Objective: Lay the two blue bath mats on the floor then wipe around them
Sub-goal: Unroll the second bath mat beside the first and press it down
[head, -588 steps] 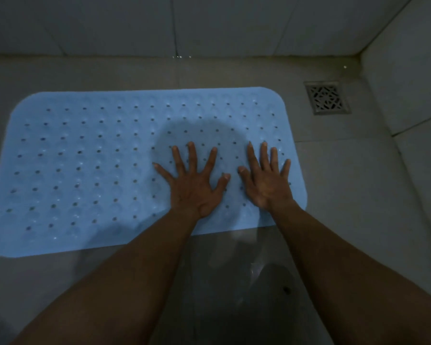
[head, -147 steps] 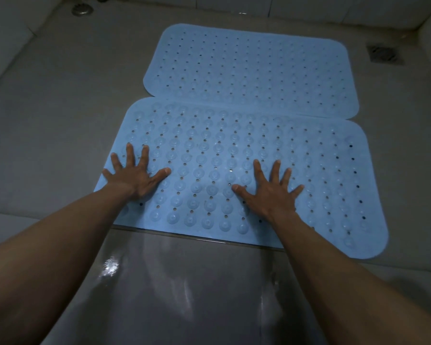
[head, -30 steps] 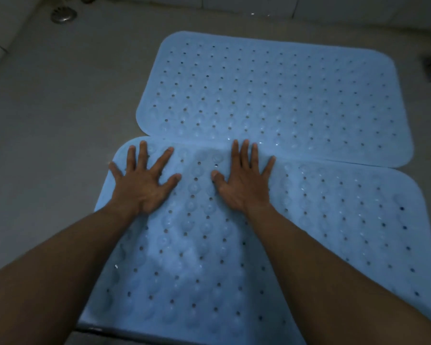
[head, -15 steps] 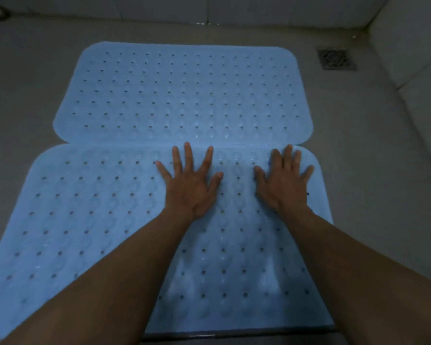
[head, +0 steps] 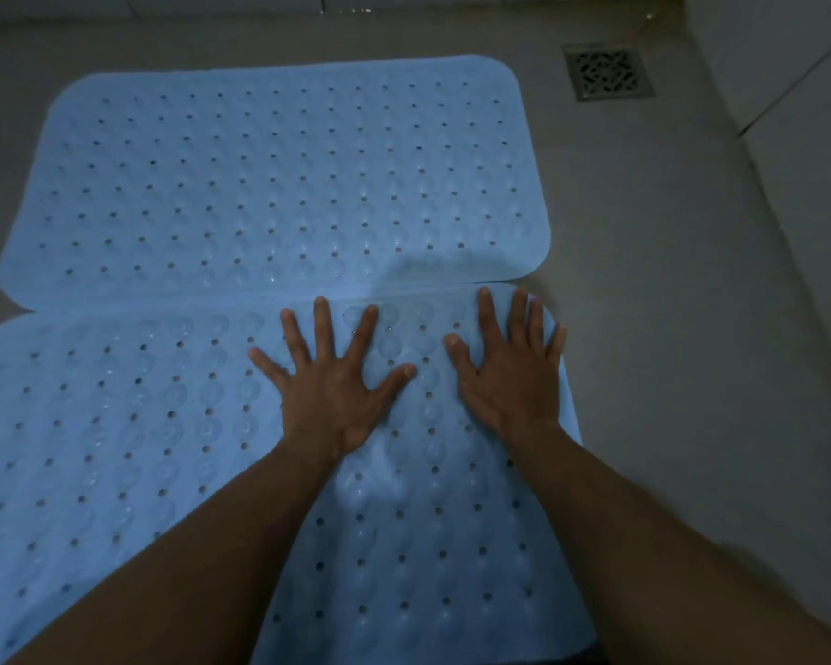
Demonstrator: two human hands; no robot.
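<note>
Two blue perforated bath mats lie flat on the grey tiled floor, long edges meeting. The far mat (head: 269,184) lies toward the back wall. The near mat (head: 116,424) lies in front of it, and my forearms hide part of it. My left hand (head: 329,381) rests palm down with spread fingers on the near mat, close to its far edge. My right hand (head: 509,371) presses flat on the near mat's far right corner. Neither hand holds anything.
A square metal floor drain (head: 608,72) sits in the far right corner of the floor. A tiled wall (head: 797,64) rises on the right and another along the back. Bare floor (head: 668,280) runs right of the mats.
Over the last second my view and both hands have shifted from the near mat's left part to its right end. The right hand now reaches the far right corner.
</note>
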